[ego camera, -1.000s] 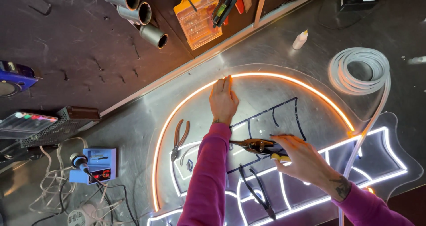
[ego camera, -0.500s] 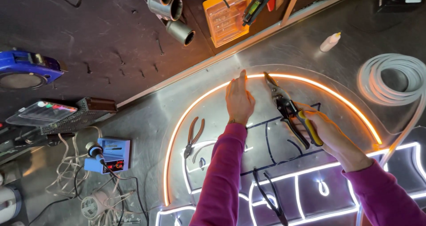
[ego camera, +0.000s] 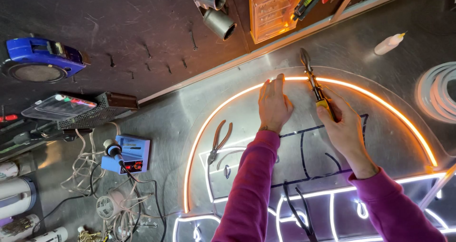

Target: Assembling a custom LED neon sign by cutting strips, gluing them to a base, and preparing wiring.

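Snips (ego camera: 313,82) sit gripped in the right hand (ego camera: 344,125); left hand (ego camera: 274,104) lies open-fingered on the glowing strip (ego camera: 228,104).

Your work surface is a brushed metal bench (ego camera: 199,109), running diagonally and bounded at the top by a dark pegboard wall. Directly on it lies a clear panel (ego camera: 394,142) carrying a glowing orange arc strip (ego camera: 213,116) and white lit outlines (ego camera: 418,178). On the panel rest orange-handled pliers (ego camera: 219,140). At your left sit a blue soldering station (ego camera: 126,154), tangled pale cables (ego camera: 85,170) and a grey mesh-cased box (ego camera: 97,111). At upper right lie a small white squeeze bottle (ego camera: 388,43) and a coil of white tubing (ego camera: 439,92).
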